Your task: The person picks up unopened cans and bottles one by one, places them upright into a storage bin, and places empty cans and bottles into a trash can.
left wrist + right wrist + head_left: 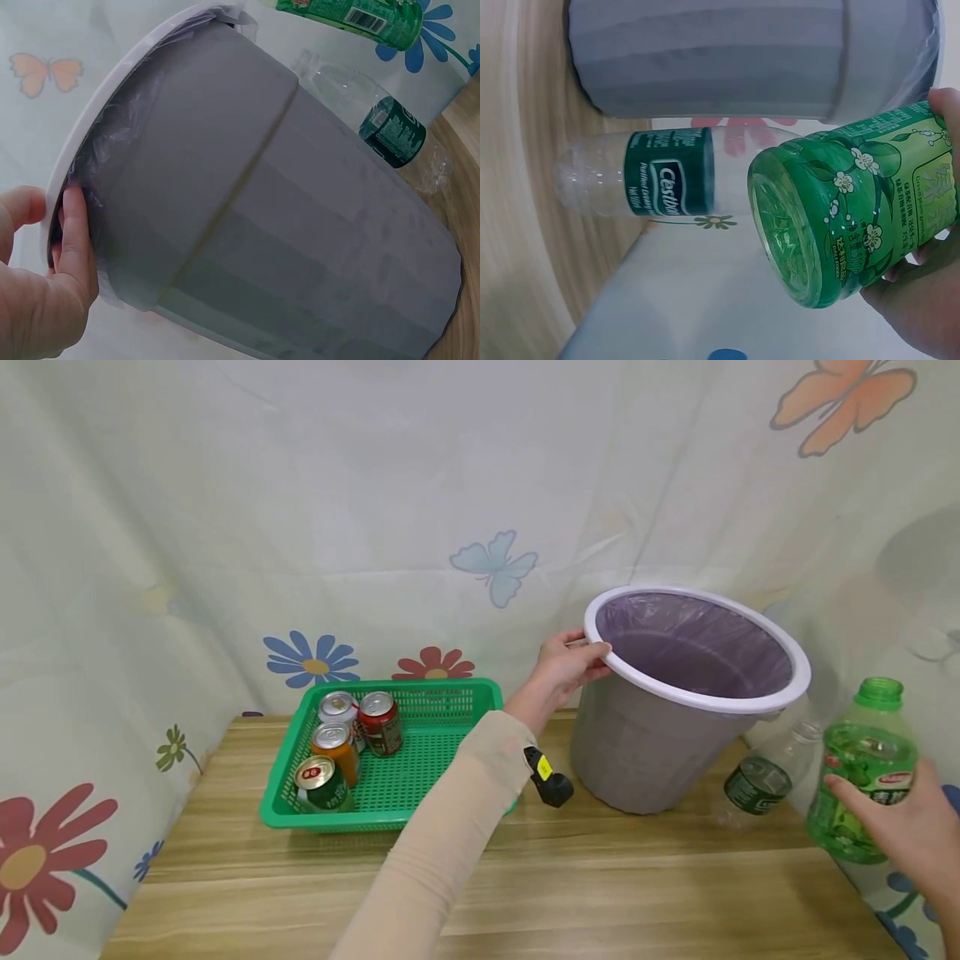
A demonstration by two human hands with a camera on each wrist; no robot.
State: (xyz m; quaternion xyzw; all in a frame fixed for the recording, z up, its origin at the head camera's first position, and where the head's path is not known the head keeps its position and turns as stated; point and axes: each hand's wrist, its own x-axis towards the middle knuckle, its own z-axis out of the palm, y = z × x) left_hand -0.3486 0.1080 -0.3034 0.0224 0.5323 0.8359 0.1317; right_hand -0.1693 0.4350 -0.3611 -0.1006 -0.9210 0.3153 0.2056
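My left hand pinches the white rim of a grey trash can, thumb on one side of the rim and fingers on the other. A translucent plastic bag lines the can. On the right, my right hand grips a green tea bottle, uncapped at the top, and holds it up off the table. Between the can and that bottle, a clear water bottle with a dark green label stands on the table.
A green plastic basket stands on the left of the wooden table. Several drink cans, among them an orange can and a red can, stand inside its left half. Flower-printed cloth hangs behind and at the sides.
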